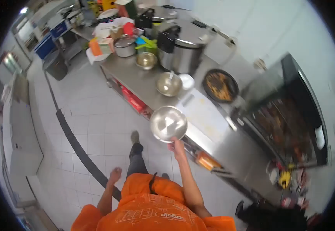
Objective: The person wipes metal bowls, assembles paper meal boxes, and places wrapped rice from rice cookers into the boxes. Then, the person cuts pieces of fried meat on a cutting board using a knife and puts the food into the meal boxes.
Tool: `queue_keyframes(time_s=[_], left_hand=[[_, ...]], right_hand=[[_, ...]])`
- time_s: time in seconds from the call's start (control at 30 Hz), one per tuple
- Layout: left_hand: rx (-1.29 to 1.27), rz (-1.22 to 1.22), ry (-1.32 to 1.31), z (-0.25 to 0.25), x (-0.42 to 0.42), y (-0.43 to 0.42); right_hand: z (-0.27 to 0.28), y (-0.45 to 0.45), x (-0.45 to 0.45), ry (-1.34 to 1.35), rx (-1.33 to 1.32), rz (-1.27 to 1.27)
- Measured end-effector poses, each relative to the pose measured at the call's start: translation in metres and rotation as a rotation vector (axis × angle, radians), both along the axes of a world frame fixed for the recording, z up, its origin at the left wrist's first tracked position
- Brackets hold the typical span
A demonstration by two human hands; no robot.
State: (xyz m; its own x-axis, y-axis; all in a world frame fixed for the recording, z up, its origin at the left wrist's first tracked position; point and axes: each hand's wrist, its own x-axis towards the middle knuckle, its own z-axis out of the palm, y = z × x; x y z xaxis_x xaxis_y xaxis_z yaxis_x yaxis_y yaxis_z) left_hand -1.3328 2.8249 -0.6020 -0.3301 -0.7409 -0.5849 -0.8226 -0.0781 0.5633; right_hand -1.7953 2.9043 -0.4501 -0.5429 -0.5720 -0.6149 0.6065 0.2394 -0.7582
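Note:
My right hand (pixel 176 144) grips the rim of a shiny metal mixing bowl (pixel 169 122), held out over the floor beside the counter's front edge. The bowl's inside faces me, and I see no food in it. My left hand (pixel 115 175) hangs low at my side above the tiled floor, holding nothing, its fingers loosely apart. Just beyond the held bowl, a second metal bowl (pixel 169 84) with a light-coloured utensil or tag in it stands on the steel counter (pixel 127 73). A white cutting board (pixel 203 115) with yellowish bits lies to its right.
A pan with browned food (pixel 220 85) sits behind the board. A large steel pot (pixel 186 56), a smaller bowl (pixel 146 61) and a lidded pot (pixel 125 46) stand farther along. A glass-doored oven (pixel 290 127) is at right. A grey bin (pixel 55 65) stands far left.

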Motion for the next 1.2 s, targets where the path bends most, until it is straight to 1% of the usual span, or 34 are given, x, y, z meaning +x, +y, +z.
queue_keyframes(time_s=[0.03,0.07,0.1,0.13,0.17,0.2,0.23,0.33,0.37,0.4,0.47,0.53,0.57,0.6,0.63,0.67,0.7,0.73,0.77,0.8,0.83,0.87,0.9,0.97,1.0,1.03,1.1,1.13,1.2], left_hand=[[-0.004,0.065,0.102,0.020,-0.044,-0.042],[-0.105,0.156,0.429,0.018,-0.082,-0.080],[0.091,0.245,0.521,0.095,-0.141,-0.120],[0.165,0.325,0.646,0.132,-0.184,-0.156],[0.235,0.400,0.774,0.152,-0.222,-0.196],[0.216,0.386,0.796,0.163,-0.255,-0.236],[0.203,0.376,0.811,0.170,-0.279,-0.270],[0.183,0.318,0.638,0.137,-0.333,-0.370],[0.303,0.305,0.674,0.139,-0.337,-0.399],[0.306,0.281,0.709,0.135,-0.348,-0.435],[0.327,0.228,0.761,0.131,-0.342,-0.467],[0.207,0.176,0.609,0.136,-0.317,-0.491],[0.143,0.166,0.515,0.135,-0.305,-0.502],[0.138,0.152,0.468,0.121,-0.284,-0.513],[0.136,0.147,0.423,0.101,-0.258,-0.520],[0.004,0.083,0.331,0.088,-0.229,-0.523],[-0.114,0.022,0.233,0.082,-0.207,-0.519],[0.000,0.061,0.079,0.102,-0.191,-0.519],[-0.023,0.023,0.023,0.095,-0.167,-0.519],[0.040,0.150,0.058,0.101,-0.154,-0.521],[0.097,0.272,0.097,0.116,-0.145,-0.527],[0.154,0.393,0.152,0.121,-0.144,-0.534],[-0.072,0.314,0.110,0.103,-0.130,-0.545],[-0.226,0.239,0.089,0.108,-0.145,-0.590],[-0.308,0.203,0.074,0.122,-0.150,-0.627],[-0.271,0.352,0.090,0.159,-0.184,-0.672],[-0.327,0.256,0.317,0.198,-0.226,-0.762],[-0.405,0.173,0.377,0.202,-0.242,-0.810],[-0.533,0.023,0.460,0.220,-0.270,-0.906]], right_hand=[[0.005,-0.029,0.007,-0.006,0.001,0.061],[0.005,-0.059,0.015,-0.024,0.001,0.121],[-0.011,-0.098,0.017,-0.027,-0.025,0.132],[-0.014,-0.138,0.016,-0.038,0.008,0.151],[-0.014,-0.181,0.013,-0.049,0.038,0.170],[-0.015,-0.216,0.011,-0.064,0.078,0.185],[-0.023,-0.249,0.007,-0.038,0.069,0.132],[-0.038,-0.322,-0.018,0.095,0.125,0.108],[-0.036,-0.338,-0.023,0.078,0.107,0.075],[-0.038,-0.363,-0.039,0.050,0.088,0.074],[-0.013,-0.368,-0.049,-0.022,0.065,0.061],[0.008,-0.353,-0.048,0.050,0.090,0.064],[0.015,-0.348,-0.048,0.049,0.164,0.048],[0.021,-0.342,-0.050,0.051,0.240,0.037],[0.028,-0.334,-0.055,0.014,0.295,0.145],[0.033,-0.335,-0.062,-0.020,0.345,0.260],[0.044,-0.337,-0.067,-0.005,0.337,0.384],[0.053,-0.346,-0.072,0.006,0.324,0.511],[0.058,-0.362,-0.079,0.122,0.316,0.664],[0.056,-0.385,-0.088,0.276,0.249,0.860],[0.058,-0.413,-0.095,0.392,0.168,0.953],[0.067,-0.449,-0.105,0.523,0.089,1.039],[0.106,-0.502,-0.110,0.630,0.012,1.083],[0.135,-0.588,-0.120,0.721,0.056,1.086],[0.166,-0.635,-0.119,0.729,0.038,1.019],[0.182,-0.676,-0.121,0.791,0.024,0.961],[0.187,-0.737,-0.119,0.855,-0.036,0.782],[0.192,-0.763,-0.117,0.875,-0.023,0.717],[0.170,-0.800,-0.110,0.637,0.004,0.504]])
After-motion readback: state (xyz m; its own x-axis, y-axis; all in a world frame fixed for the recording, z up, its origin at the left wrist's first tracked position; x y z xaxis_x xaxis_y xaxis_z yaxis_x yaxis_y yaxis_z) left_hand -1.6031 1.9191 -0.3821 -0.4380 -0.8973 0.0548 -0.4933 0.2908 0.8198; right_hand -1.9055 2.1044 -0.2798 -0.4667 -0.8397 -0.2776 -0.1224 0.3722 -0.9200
